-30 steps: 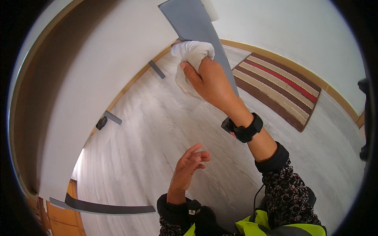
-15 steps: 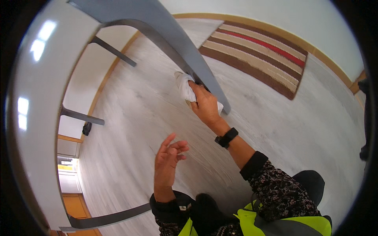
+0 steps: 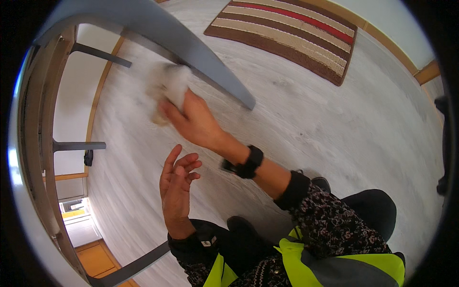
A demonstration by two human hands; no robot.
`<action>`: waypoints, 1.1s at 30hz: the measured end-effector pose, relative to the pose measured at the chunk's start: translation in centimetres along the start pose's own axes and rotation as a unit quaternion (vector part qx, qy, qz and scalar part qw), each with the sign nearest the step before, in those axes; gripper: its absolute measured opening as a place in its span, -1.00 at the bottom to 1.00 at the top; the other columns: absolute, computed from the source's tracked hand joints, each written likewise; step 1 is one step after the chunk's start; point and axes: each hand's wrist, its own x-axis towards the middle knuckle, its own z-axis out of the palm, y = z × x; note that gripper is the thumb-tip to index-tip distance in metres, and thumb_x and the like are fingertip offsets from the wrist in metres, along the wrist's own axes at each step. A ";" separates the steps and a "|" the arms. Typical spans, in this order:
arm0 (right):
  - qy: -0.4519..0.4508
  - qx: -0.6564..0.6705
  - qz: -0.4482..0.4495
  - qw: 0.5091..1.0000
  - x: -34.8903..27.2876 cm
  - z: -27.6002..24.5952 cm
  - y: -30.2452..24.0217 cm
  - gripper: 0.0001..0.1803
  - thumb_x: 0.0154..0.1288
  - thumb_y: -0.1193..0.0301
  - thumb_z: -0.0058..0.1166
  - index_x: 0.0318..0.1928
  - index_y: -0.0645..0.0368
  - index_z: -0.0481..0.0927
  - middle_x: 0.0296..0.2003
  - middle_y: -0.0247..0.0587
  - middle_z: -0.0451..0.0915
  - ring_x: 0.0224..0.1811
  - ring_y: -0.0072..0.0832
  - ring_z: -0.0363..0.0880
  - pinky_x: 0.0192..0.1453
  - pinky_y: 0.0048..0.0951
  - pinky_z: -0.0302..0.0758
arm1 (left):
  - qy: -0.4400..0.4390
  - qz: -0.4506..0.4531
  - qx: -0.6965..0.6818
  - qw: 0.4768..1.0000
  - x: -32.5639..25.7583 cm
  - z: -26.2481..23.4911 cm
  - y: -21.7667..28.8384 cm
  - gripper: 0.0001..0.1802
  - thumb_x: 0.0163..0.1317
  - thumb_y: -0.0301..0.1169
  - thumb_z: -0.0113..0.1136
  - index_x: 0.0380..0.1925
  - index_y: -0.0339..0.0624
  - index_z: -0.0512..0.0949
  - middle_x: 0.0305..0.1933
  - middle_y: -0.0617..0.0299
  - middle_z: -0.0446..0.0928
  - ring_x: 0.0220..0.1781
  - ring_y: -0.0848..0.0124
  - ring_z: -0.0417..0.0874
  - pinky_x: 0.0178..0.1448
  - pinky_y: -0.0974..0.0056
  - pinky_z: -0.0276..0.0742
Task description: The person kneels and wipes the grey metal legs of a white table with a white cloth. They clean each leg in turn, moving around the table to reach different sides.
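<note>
One blurred white cloth (image 3: pixel 176 82) is clamped in the fingers of the right hand (image 3: pixel 200 119). The grey leg (image 3: pixel 210 62) lies just beyond these fingers; contact is unclear. The left hand (image 3: pixel 176 193) has its fingers apart, slightly curled.

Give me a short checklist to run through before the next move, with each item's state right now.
1. White cloth in the right hand: ok, held there, though blurred.
2. Left hand free: ok, raised with loosely curled fingers, holding nothing.
3. Left hand bracing the wide grey leg: not ok, it is apart from it.
4. Cloth touching that leg: cannot tell, blur hides any contact.
5. Striped mat apart from the leg's foot: ok, bare floor shows between them.
6. Black wristband fastened: cannot tell, no clasp is visible.
</note>
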 end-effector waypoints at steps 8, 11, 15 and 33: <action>0.157 -0.030 0.007 0.987 -0.5 -2.1 3.8 -0.80 0.12 0.44 -0.04 -0.25 0.27 0.49 -0.52 -0.10 0.53 -0.50 -0.36 0.51 -0.37 -0.40 0.41 | -0.012 0.012 0.013 1.000 0.5 0.1 -0.5 -0.38 0.22 -0.22 0.01 0.19 -0.32 0.11 -0.02 0.04 0.45 -0.06 0.36 0.51 -0.12 0.39 0.45; 0.109 -0.135 0.233 0.957 -3.5 -5.2 9.0 -0.74 0.11 0.46 -0.06 -0.15 0.25 0.49 -0.34 -0.09 0.54 -0.37 -0.40 0.51 -0.30 -0.40 0.41 | -0.012 0.000 0.024 1.000 0.5 -0.4 -0.8 -0.38 0.23 -0.23 0.00 0.19 -0.32 0.10 -0.01 0.03 0.45 -0.06 0.37 0.51 -0.11 0.38 0.47; 0.251 0.047 0.508 0.822 -6.3 -8.2 13.0 -0.73 0.13 0.37 -0.07 -0.24 0.31 0.52 -0.41 -0.09 0.55 -0.43 -0.33 0.51 -0.34 -0.32 0.40 | -0.023 0.001 -0.002 1.000 0.5 -0.7 -0.9 -0.40 0.24 -0.26 -0.01 0.20 -0.32 0.09 -0.01 0.02 0.44 -0.04 0.36 0.51 -0.11 0.38 0.48; 0.303 0.000 0.381 0.873 -4.4 -10.6 14.0 -0.49 0.09 0.55 -0.19 0.12 0.32 0.23 -0.02 -0.06 0.38 -0.02 -0.29 0.35 0.06 -0.41 0.26 | 0.007 0.014 -0.026 1.000 -1.2 -1.7 1.8 -0.37 0.18 -0.19 0.05 0.17 -0.28 0.17 -0.05 0.01 0.46 -0.10 0.34 0.54 -0.14 0.37 0.48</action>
